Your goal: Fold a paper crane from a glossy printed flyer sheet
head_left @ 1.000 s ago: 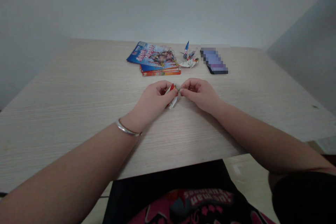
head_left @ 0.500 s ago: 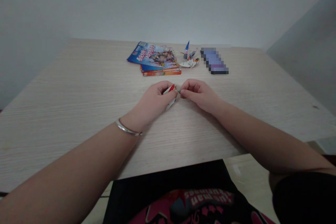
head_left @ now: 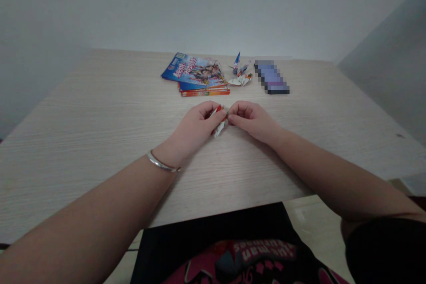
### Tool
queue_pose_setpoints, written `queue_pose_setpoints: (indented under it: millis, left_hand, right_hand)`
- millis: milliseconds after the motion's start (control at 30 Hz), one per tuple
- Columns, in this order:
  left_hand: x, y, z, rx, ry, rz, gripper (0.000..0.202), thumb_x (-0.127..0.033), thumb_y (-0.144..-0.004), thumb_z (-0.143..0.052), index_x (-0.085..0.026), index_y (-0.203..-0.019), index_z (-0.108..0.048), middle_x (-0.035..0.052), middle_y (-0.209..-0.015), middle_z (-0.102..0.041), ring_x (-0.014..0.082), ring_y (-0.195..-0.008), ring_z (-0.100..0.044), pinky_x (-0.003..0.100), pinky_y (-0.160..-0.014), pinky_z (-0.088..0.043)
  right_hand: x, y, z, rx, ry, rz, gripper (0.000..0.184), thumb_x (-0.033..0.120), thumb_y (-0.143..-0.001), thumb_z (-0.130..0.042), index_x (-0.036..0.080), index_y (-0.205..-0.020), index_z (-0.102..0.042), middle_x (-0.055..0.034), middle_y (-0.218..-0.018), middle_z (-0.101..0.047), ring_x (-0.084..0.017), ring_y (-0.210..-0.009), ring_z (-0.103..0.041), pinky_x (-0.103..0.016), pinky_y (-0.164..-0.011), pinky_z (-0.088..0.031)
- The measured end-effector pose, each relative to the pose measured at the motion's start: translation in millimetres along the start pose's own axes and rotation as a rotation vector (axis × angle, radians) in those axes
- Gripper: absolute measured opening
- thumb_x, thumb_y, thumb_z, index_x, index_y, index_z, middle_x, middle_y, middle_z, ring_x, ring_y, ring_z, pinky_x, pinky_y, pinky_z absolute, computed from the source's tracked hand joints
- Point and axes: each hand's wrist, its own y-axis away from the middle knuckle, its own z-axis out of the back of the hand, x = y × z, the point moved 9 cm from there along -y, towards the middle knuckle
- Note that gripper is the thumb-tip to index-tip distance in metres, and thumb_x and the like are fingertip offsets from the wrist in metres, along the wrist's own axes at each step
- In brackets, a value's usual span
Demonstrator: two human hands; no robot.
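A small folded piece of printed paper [head_left: 218, 130], white with red parts, sits between thumb and fingers of my left hand [head_left: 201, 122], which is closed on it. My right hand [head_left: 251, 120] pinches a small tip at the paper's right side, with thumb and forefinger pressed together. Both hands are just above the table's middle, fingertips almost touching. Much of the paper is hidden behind my left thumb and fingers.
Beyond my hands lies a stack of printed leaflets [head_left: 199, 71]. To its right are two folded paper cranes, a blue one [head_left: 237, 65] and a whiter one [head_left: 241, 80]. A phone [head_left: 272, 77], blurred out, lies right of them. The wooden table [head_left: 109, 106] meets the wall behind.
The folded paper has turned slightly in my left hand, and its white lower point shows more. My left thumb has shifted a little to the right, closer to my right fingertips.
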Motion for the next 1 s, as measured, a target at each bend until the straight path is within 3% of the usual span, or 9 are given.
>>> queue_pose_setpoints:
  millis: [133,400,567,700,867,1000]
  left_hand:
    - [-3,1,6.6,-0.066,-0.042,-0.007,0.019,-0.027,-0.086,-0.058,-0.020,-0.069,-0.055,-0.0038,-0.066,-0.050,0.0128,-0.064,-0.043,0.028,-0.062,-0.034]
    - [6,-2,4.1,-0.054,0.115,-0.005,0.028,-0.040,-0.083,-0.065,-0.019,-0.067,-0.059,-0.0014,-0.067,-0.055,0.0142,-0.068,-0.051,0.029,-0.065,-0.039]
    - [11,-4,1.9,-0.047,0.194,0.040,0.026,-0.044,-0.084,-0.066,-0.018,-0.084,-0.064,-0.0012,-0.073,-0.059,0.0130,-0.064,-0.049,0.029,-0.061,-0.038]
    - [6,-6,0.0,0.004,0.126,-0.001,0.029,-0.040,-0.081,-0.070,-0.017,-0.097,-0.066,0.0023,-0.087,-0.066,0.0158,-0.074,-0.057,0.030,-0.068,-0.043]
    - [6,-6,-0.4,0.041,0.002,0.010,0.024,-0.041,-0.086,-0.065,-0.018,-0.082,-0.063,0.0027,-0.082,-0.066,0.0161,-0.073,-0.056,0.031,-0.069,-0.042]
    - [12,-7,1.9,0.018,0.015,0.059,0.024,-0.039,-0.085,-0.066,-0.019,-0.074,-0.058,-0.0006,-0.069,-0.059,0.0137,-0.064,-0.049,0.029,-0.061,-0.036]
  right_hand:
    - [4,3,-5,0.009,0.007,-0.005,0.023,0.041,-0.074,-0.072,0.022,-0.078,-0.059,0.0042,-0.068,-0.060,-0.011,-0.062,-0.050,-0.028,-0.059,-0.039]
    - [5,5,-6,-0.037,0.131,-0.015,0.029,0.043,-0.073,-0.077,0.021,-0.078,-0.058,0.0045,-0.067,-0.059,-0.011,-0.061,-0.050,-0.028,-0.058,-0.039]
    - [2,3,-2,-0.009,0.155,0.003,0.022,0.039,-0.083,-0.066,0.021,-0.074,-0.058,0.0048,-0.066,-0.053,-0.011,-0.060,-0.045,-0.029,-0.059,-0.035]
    - [-2,1,5,-0.030,0.115,-0.023,0.023,0.041,-0.084,-0.065,0.022,-0.075,-0.058,0.0031,-0.068,-0.057,-0.012,-0.062,-0.048,-0.030,-0.060,-0.036]
    - [-1,1,10,-0.055,0.097,-0.009,0.020,0.038,-0.086,-0.066,0.022,-0.077,-0.058,0.0043,-0.066,-0.056,-0.012,-0.062,-0.048,-0.029,-0.059,-0.036]
    - [-2,3,8,-0.031,0.039,-0.027,0.021,0.041,-0.086,-0.066,0.022,-0.081,-0.060,0.0029,-0.070,-0.060,-0.013,-0.064,-0.050,-0.029,-0.060,-0.038]
